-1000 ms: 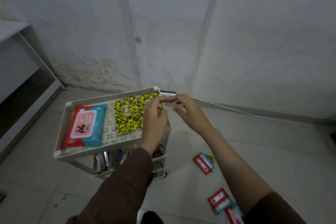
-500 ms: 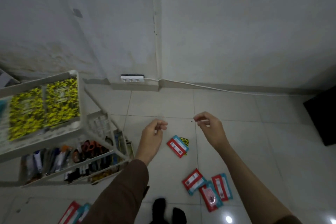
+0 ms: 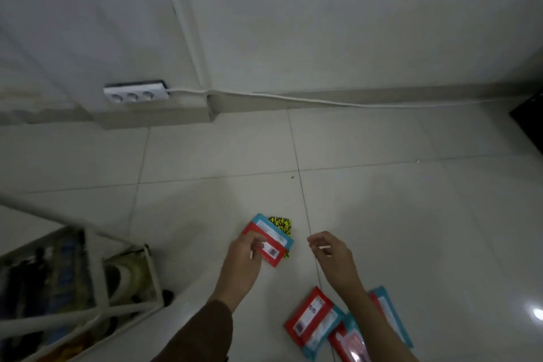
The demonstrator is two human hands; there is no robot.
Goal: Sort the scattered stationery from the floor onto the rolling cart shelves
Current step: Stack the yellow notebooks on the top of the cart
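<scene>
The left arm wore a dark brown sleeve (image 3: 202, 332) — plain, soft-looking fabric ending in a loose cuff just short of the wrist. The left hand (image 3: 244, 256) and right hand (image 3: 332, 253) were bare — the right forearm uncovered too.

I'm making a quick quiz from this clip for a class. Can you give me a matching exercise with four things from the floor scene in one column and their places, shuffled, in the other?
Things:
1. power strip
2. yellow-and-black packet
3. rolling cart
4. left hand

Places:
A. bottom left of the view, shelves holding blurred items
B. against the base of the wall, white cable running right
C. on the near edge of a red-and-teal pack on the floor
D. partly hidden under that red-and-teal pack

Pairs: 1-B, 2-D, 3-A, 4-C
</scene>
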